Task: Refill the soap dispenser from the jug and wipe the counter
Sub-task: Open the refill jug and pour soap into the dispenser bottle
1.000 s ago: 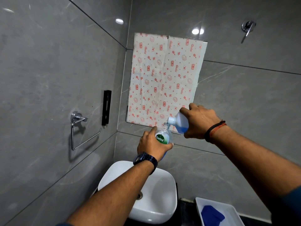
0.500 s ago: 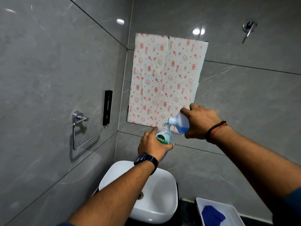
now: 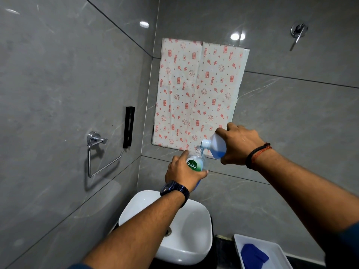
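Observation:
My left hand (image 3: pixel 182 171) grips a clear soap dispenser bottle (image 3: pixel 195 162) with a green Dettol label, held upright above the basin with its neck open. My right hand (image 3: pixel 239 146) holds a small translucent jug (image 3: pixel 216 145) of blue liquid, tilted down to the left. The jug's spout sits right over the dispenser's open neck. Blue liquid pools in the jug's lower side. A blue cloth (image 3: pixel 253 256) lies in a white tray (image 3: pixel 238 241) at the bottom right.
A white basin (image 3: pixel 194 230) stands below my arms on a dark counter (image 3: pixel 219 247). Grey tiled walls close in on the left and back. A chrome towel ring (image 3: pixel 97 152), a black wall bracket (image 3: pixel 129 127) and a patterned paper sheet (image 3: pixel 198 94) are on the walls.
Both hands and bottles have stayed almost still, with the jug kept tilted over the dispenser's neck. The view has shifted very slightly.

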Motion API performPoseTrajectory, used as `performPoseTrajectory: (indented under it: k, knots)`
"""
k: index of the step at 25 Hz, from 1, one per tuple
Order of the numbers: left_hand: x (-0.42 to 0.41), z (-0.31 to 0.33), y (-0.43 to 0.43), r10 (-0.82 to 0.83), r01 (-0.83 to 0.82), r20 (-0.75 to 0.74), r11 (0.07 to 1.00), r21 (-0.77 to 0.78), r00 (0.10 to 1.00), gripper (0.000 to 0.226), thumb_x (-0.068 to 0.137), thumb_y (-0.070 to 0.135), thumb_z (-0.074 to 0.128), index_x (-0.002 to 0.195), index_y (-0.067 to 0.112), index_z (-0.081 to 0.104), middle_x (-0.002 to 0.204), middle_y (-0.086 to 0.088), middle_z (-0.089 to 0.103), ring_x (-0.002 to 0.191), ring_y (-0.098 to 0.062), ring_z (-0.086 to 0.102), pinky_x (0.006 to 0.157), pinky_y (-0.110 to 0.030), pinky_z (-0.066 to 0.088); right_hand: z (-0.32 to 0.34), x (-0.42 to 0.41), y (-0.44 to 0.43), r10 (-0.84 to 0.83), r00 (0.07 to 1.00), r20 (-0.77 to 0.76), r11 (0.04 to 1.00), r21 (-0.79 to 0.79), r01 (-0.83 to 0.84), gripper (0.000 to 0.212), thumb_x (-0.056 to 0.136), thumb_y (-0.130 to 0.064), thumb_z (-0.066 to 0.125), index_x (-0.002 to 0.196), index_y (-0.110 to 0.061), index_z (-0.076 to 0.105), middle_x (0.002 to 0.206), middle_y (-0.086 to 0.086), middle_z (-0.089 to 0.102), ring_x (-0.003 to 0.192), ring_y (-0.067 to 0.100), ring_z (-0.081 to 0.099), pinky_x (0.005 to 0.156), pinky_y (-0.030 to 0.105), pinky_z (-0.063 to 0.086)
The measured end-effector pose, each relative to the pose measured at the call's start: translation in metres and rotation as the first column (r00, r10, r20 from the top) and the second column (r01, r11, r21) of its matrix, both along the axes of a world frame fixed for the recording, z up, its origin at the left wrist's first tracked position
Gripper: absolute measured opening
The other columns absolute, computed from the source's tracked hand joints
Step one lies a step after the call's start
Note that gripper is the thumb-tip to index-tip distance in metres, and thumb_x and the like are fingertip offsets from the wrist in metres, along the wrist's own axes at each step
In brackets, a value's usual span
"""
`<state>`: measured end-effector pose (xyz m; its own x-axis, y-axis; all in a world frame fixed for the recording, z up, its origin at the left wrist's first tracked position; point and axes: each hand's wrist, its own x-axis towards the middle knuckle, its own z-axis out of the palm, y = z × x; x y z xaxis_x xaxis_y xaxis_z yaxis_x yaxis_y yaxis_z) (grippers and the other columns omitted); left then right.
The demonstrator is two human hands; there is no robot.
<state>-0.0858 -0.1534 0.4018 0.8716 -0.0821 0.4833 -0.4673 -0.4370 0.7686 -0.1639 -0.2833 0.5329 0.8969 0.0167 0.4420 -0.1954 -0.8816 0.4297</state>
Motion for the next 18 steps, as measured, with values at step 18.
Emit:
performPoseTrajectory:
  k: [18]
  knots:
    - [0.0033, 0.0004, 0.0033, 0.006, -0.006, -0.009, 1.000, 0.014, 1.000, 0.090, 0.050, 0.064, 0.075, 0.128, 0.036, 0.039, 0.111, 0.001, 0.054, 0.095, -0.020, 0.054, 0.070, -0.032, 0.052, 0.0015, 0.0014, 0.0050, -0.004, 1.000, 0.003, 1.000, 0.005, 0.004, 0.078, 0.058, -0.046, 0.078, 0.123, -0.028, 0.039, 0.110, 0.004, 0.053, 0.088, 0.022, 0.051, 0.065, 0.036, 0.053]
